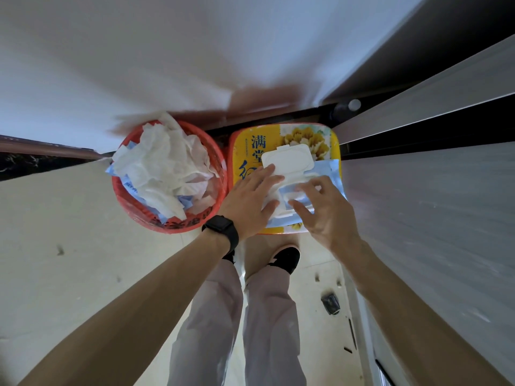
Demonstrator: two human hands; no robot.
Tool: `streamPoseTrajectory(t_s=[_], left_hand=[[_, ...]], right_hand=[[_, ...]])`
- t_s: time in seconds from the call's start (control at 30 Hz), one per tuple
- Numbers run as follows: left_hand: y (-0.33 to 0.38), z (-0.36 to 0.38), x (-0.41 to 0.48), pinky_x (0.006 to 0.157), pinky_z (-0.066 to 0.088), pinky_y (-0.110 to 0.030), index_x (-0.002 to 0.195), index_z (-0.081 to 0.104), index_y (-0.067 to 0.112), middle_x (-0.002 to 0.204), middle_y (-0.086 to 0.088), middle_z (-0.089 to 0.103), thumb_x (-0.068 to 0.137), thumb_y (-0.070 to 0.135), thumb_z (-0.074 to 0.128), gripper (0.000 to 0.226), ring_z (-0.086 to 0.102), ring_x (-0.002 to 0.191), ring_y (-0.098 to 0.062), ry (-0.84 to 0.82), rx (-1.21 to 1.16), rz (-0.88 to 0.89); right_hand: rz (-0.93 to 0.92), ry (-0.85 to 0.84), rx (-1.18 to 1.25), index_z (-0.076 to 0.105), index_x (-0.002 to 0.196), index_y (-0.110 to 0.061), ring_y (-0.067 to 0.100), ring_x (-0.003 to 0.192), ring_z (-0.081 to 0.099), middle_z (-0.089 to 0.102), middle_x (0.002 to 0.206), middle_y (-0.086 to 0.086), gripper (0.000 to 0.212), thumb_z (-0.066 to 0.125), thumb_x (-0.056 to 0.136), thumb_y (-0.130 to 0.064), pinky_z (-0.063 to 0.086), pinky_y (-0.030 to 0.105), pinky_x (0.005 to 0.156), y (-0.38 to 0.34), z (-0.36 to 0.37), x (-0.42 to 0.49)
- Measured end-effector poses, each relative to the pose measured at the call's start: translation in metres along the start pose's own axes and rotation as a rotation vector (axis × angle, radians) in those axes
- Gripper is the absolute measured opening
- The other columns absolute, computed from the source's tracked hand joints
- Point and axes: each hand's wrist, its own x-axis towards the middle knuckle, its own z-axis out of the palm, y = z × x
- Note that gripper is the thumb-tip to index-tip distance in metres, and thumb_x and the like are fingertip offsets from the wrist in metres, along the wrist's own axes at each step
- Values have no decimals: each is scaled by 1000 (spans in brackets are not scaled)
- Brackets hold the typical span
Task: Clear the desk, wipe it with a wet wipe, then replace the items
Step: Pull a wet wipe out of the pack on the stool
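Far left: pale tiled floor point(69, 218), scuffed with a few dark marks; above it a strip of dark marbled skirting point(28, 162) under a plain white wall point(139, 51), blurred towards the middle. Standing on the floor against the wall, a round red basket point(178, 228); heaped in it past the rim, crumpled white wipes point(164, 162), with blue wrappers point(131, 188) tucked at the left side. Just beside the basket on the right, a yellow square top point(245, 151) with a red edge, printed with blue and red characters and yellow flowers; stool or box, cannot tell. Lying flat on it, the blue wet wipe pack point(328, 169), white flip lid point(287, 157) standing open towards the wall. Left hand point(248, 201), black watch point(221, 227) on the wrist, laid flat on the pack's left part; fingers straight and spread, pressing down, gripping nothing. Right hand point(326, 215) over the pack's opening, fingers curled, thumb and forefinger close together on white material there; pinched or merely touched, cannot tell. Below the hands, pale trousers point(211, 316) and one black shoe point(287, 257). Far right: a dark track point(362, 150) between long grey panels point(418, 204); near their foot, a small dark object point(330, 303) on the floor.
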Motion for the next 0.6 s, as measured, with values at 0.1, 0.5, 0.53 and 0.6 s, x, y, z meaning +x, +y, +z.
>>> streamPoseTrajectory(t_s=[0.1,0.5,0.53,0.6], left_hand=[[0,-1,1,119,23,-42,145,41,25,160,2,26,95,27,56,52,23,146,-21,-1,3,9],[8,-7,-1,119,16,-51,144,37,34,160,12,22,95,32,54,52,20,147,-12,-36,79,-70],[9,-8,-1,120,13,-50,144,37,35,160,13,21,95,33,54,52,19,147,-11,-40,90,-78],[9,-9,0,121,9,-48,145,36,37,160,15,20,96,33,53,52,18,147,-10,-43,104,-85]], right_hand=[[-54,21,-39,69,82,-11,24,64,59,62,89,6,7,72,88,-12,31,23,47,-2,7,11],[-75,-180,-30,57,82,0,28,75,53,53,83,13,18,52,97,-7,39,30,59,-11,-4,8],[-44,-225,4,58,87,1,27,81,53,54,89,13,16,51,99,-7,35,26,64,-13,-9,7],[42,-251,108,58,95,0,24,89,52,52,99,10,14,50,101,-10,31,19,70,-9,-16,1]])
